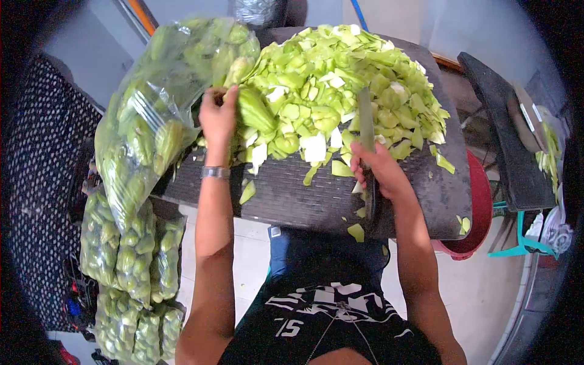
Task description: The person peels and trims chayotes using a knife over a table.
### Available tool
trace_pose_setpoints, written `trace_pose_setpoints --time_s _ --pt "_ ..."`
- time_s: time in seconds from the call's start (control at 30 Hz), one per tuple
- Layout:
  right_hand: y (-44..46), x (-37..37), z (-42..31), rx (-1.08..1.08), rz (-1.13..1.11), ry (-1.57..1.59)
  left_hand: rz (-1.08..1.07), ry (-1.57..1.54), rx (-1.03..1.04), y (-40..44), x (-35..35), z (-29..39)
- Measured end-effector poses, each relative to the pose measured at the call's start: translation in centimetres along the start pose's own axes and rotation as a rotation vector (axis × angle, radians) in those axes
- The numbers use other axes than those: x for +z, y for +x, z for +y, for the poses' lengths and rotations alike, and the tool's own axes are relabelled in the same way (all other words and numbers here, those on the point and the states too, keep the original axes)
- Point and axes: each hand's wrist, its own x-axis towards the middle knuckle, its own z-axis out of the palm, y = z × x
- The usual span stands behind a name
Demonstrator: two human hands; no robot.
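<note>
My right hand (383, 169) is closed around the handle of a large knife (366, 121), whose blade points away from me over the heap. My left hand (218, 121) has its fingers curled at the mouth of a clear plastic bag (146, 115) full of green chayotes. Its thumb is beside a whole chayote (255, 111) on the edge of the heap, and another chayote (239, 70) lies just beyond the fingertips. What the left fingers pinch is hidden. A big heap of cut green chayote pieces (340, 79) covers the far part of the dark table (280, 188).
Several filled bags of chayotes (134, 261) are stacked on the floor at left. Under the table's right edge stands a red tub (477, 201). Farther right, a dark board (505, 128) holds another knife (530, 115) and cut pieces, near a teal stool (522, 240).
</note>
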Motion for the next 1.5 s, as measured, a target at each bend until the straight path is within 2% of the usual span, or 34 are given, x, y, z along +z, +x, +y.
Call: trace_pose_setpoints --time_s 0.03,0.07,0.13,0.23,0.33,0.37,0.57,0.63,0.73,0.8,0.87,0.93,1.0,1.03,1.07,1.13,1.2,1.23,1.27,1.3,1.4,1.5 --pt "0.0 0.1 0.0 0.0 -0.013 -0.005 0.062 0.189 0.185 -0.8 0.3 0.6" --pt "0.0 0.2 -0.1 -0.011 -0.007 0.002 0.025 0.252 0.217 -1.1 0.6 0.8" --pt "-0.3 0.3 0.0 -0.028 0.016 0.018 0.006 0.443 0.508 -1.8 0.6 0.8" --pt "-0.2 0.2 -0.1 -0.053 0.002 0.035 -0.303 0.541 0.658 -2.3 -1.6 1.7" --pt "-0.3 0.3 -0.1 -0.053 0.01 0.067 -0.793 0.335 0.577 -2.3 -4.3 4.0" --pt "-0.3 0.3 0.0 -0.05 0.019 0.056 -0.918 0.358 0.511 -2.3 -5.2 5.3" --pt "-0.6 0.5 -0.3 -0.035 0.033 0.035 -1.03 0.632 0.665 -4.0 -6.5 5.7" --pt "-0.2 -0.1 -0.4 -0.132 0.052 0.115 -0.997 0.644 0.767 -4.3 -5.8 5.8" --pt "-1.5 -1.2 -1.8 -0.232 0.128 0.236 -1.08 0.658 0.85 -4.7 -4.7 5.2" --pt "-3.8 -2.4 -4.9 -0.279 0.141 0.239 -1.044 0.659 0.819 -4.7 -4.6 5.8" --pt "-7.3 -2.3 -7.8 -0.396 0.301 -0.295 -0.99 0.607 0.732 -4.7 -4.4 5.7" --pt "-9.9 -2.2 -7.5 -0.415 0.319 -0.713 -0.884 0.614 0.624 -4.8 -4.6 6.0" --pt "-12.2 -1.8 -5.9 -0.337 0.173 -1.002 -0.74 0.579 0.532 -4.9 -5.2 5.4" --pt "-13.0 -1.0 -4.4 -0.274 0.152 -1.02 -0.664 0.518 0.466 -5.2 -5.7 5.7" --pt "-13.2 0.0 -2.8 -0.211 0.129 -1.035 -0.547 0.454 0.558 -5.2 -6.5 5.5" --pt "-13.0 1.4 -1.2 -0.15 0.093 -1.124 -0.34 0.322 0.298 -6.1 -8.4 3.4" --pt "-12.5 1.8 -0.6 -0.119 0.074 -1.175 -0.234 0.126 -0.003 -7.1 -10.8 2.6" --pt "-11.7 1.7 -0.8 -0.125 0.074 -1.185 -0.147 -0.162 -0.102 -8.0 -11.5 3.0" --pt "-10.8 1.5 -1.1 -0.137 0.069 -1.195 -0.154 -0.23 -0.215 -8.5 -12.8 3.7" --pt "-10.0 1.3 -1.4 -0.177 0.115 -1.151 -0.148 -0.183 -0.176 -8.8 -13.8 3.7" --pt "-6.0 -1.6 0.2 -0.43 0.362 -1.457 -0.15 -0.083 -0.116 -9.5 -16.3 3.5" --pt "-4.2 -1.9 -1.8 -0.48 0.662 -1.352 -0.176 -0.065 -0.131 -10.6 -17.2 3.5"
